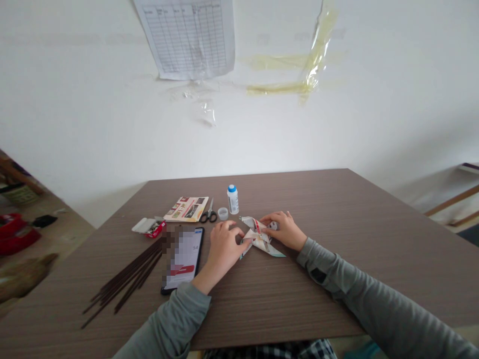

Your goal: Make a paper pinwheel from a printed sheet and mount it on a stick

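A pinwheel folded from printed paper (265,246) lies on the brown table (359,224), with pointed blades spreading out from its middle. My left hand (220,249) pinches the left side of it between thumb and fingers. On the opposite side, my right hand (287,230) grips the upper right part, its fingertips partly hidden by the paper. Just beyond the pinwheel stands a white glue bottle (233,203) with a blue top. Beside the bottle sits a small clear plastic cup (223,214).
Left of the cup are black-handled scissors (208,216) and folded printed paper (186,209). A red box (156,229) with a raised white lid, thin brown sticks (127,279) and a phone (187,257) lie nearer my left arm. A white wall (224,139) rises behind the table.
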Demonstrator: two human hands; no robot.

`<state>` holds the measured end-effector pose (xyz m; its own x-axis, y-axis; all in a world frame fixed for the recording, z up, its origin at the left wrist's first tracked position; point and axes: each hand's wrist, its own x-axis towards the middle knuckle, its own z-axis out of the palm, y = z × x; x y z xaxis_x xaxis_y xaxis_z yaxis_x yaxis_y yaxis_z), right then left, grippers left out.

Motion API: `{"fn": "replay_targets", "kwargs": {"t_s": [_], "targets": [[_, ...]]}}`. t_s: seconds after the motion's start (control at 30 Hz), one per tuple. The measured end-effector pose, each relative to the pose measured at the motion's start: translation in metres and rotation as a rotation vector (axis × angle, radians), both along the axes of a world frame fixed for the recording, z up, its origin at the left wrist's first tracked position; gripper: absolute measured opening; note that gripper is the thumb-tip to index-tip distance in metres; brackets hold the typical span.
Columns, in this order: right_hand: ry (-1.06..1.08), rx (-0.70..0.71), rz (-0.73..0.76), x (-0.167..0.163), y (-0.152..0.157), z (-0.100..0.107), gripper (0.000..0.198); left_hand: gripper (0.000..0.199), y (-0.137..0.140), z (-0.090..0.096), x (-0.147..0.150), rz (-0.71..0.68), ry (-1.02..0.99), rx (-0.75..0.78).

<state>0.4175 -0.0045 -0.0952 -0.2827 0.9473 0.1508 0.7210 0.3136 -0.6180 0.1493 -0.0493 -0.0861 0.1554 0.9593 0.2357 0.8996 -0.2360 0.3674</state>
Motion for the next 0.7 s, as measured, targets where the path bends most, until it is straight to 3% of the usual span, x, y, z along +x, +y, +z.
{"fn": "replay_targets", "kwargs": {"t_s": [0.3,0.5,0.7], "targets": [[-0.001,0.038,0.011,0.007,0.007,-0.007,0.031,0.013,-0.008,0.016,-0.003,-0.073,0.025,-0.122],[-0.077,0.151,0.042,0.03,0.021,-0.012,0.039,0.016,-0.009,0.017,-0.011,-0.129,0.003,-0.114],[-0.273,0.058,0.033,0.05,0.033,-0.016,0.056,0.019,-0.009,0.014,-0.019,-0.171,-0.001,-0.12]]}}
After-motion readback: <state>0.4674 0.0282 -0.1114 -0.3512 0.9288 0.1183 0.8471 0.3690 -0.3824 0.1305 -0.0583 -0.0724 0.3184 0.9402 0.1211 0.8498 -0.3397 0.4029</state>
